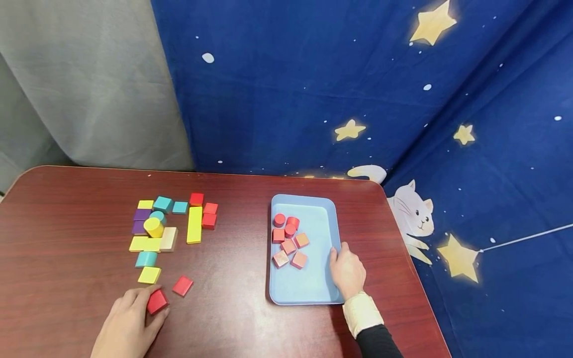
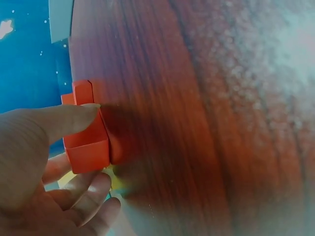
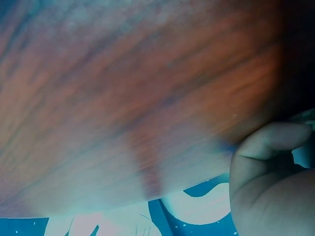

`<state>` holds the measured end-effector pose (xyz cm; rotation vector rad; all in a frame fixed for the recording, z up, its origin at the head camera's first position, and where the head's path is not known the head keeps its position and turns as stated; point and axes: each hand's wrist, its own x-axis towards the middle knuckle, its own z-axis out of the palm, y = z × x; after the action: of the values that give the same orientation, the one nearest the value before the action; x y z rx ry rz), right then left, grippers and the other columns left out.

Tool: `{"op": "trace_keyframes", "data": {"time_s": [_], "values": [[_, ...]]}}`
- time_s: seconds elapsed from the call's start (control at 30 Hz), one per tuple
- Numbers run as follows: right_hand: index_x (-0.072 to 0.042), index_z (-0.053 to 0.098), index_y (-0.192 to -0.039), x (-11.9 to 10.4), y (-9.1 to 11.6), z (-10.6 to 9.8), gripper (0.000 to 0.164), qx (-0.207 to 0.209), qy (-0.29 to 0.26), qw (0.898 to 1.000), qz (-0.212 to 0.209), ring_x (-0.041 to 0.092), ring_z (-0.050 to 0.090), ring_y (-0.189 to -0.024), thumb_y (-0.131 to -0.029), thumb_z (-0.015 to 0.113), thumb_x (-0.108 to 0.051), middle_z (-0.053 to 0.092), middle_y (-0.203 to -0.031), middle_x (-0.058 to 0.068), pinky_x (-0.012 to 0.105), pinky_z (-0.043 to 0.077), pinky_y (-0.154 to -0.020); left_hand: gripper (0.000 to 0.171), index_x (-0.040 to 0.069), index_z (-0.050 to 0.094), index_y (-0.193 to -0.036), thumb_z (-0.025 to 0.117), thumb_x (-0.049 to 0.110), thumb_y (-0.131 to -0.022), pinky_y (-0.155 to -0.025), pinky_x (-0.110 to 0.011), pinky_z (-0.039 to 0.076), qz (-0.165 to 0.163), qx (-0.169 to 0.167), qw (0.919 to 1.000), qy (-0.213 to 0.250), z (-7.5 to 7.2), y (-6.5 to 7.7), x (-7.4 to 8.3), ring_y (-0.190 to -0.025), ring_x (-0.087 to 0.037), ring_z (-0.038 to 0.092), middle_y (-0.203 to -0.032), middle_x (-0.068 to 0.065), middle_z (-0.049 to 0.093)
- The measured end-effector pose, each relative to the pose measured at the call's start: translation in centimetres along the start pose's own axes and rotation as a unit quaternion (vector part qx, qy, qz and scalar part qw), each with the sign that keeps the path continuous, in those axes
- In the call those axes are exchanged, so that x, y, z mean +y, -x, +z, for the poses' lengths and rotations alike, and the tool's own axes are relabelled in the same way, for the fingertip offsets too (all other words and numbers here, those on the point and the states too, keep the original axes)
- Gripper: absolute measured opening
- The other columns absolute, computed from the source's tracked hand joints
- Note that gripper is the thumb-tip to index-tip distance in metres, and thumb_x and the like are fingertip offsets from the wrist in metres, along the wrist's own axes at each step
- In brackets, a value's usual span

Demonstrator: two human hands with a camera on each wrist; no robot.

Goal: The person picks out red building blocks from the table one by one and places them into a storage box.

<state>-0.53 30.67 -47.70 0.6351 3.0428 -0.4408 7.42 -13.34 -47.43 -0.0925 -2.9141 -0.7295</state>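
My left hand (image 1: 127,323) holds a red block (image 1: 157,302) between thumb and fingers at the near left of the table. In the left wrist view the thumb lies across this block (image 2: 87,156). A flat red block (image 1: 182,286) lies just to the right of that hand. My right hand (image 1: 348,271) grips the right rim of a light blue tray (image 1: 313,291), thumb on the inner side. Red cylinders (image 1: 279,220) and red cubes (image 1: 299,260), some with paler tops, lie in the tray's left half. The right wrist view shows the curled fingers (image 3: 268,147) but hardly any tray.
Beyond the left hand lies a cluster of yellow, purple, teal and cream blocks, with a yellow cylinder (image 1: 153,227) among them. A long yellow block (image 1: 194,225) lies beside several red blocks (image 1: 209,221). A blue starry curtain (image 1: 286,89) hangs behind the brown table (image 1: 233,278).
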Motion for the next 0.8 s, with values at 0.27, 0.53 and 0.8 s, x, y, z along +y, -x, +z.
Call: {"op": "trace_keyframes", "data": {"time_s": [0.27,0.53,0.8], "values": [[-0.001,0.056,-0.122,-0.1,0.0,0.1,0.044,0.001,-0.001,1.0,-0.003,0.043,0.064,-0.075,-0.096,0.046,-0.036,0.066,-0.089,0.024,0.051,0.044,-0.055,0.045,0.003,0.064,-0.103,0.082,0.015,-0.064,-0.072,-0.046,0.043,0.009,-0.005,0.9999,0.006,-0.1,-0.4,-0.1,-0.083,-0.032,0.054,-0.092,-0.01,0.059],[-0.002,0.056,-0.122,-0.2,0.0,0.1,0.045,0.004,-0.001,1.0,-0.003,0.043,0.065,-0.076,-0.096,0.046,-0.037,0.066,-0.089,0.024,0.052,0.044,-0.057,0.047,0.005,0.064,-0.103,0.084,0.018,-0.063,-0.062,-0.034,0.042,-0.018,-0.04,0.999,0.014,-0.4,-0.4,0.8,-0.079,-0.024,0.053,-0.086,-0.004,0.057],[-0.001,0.055,-0.126,-0.2,0.0,-0.2,0.047,-0.003,0.001,1.0,0.005,0.043,0.065,-0.079,-0.096,0.045,-0.037,0.066,-0.094,0.025,0.053,0.045,-0.06,0.046,0.007,0.065,-0.102,0.085,0.015,-0.062,-0.064,-0.033,0.046,0.004,-0.017,0.9991,0.039,-0.5,-0.8,3.7,-0.081,-0.019,0.053,-0.089,-0.002,0.059]]}}
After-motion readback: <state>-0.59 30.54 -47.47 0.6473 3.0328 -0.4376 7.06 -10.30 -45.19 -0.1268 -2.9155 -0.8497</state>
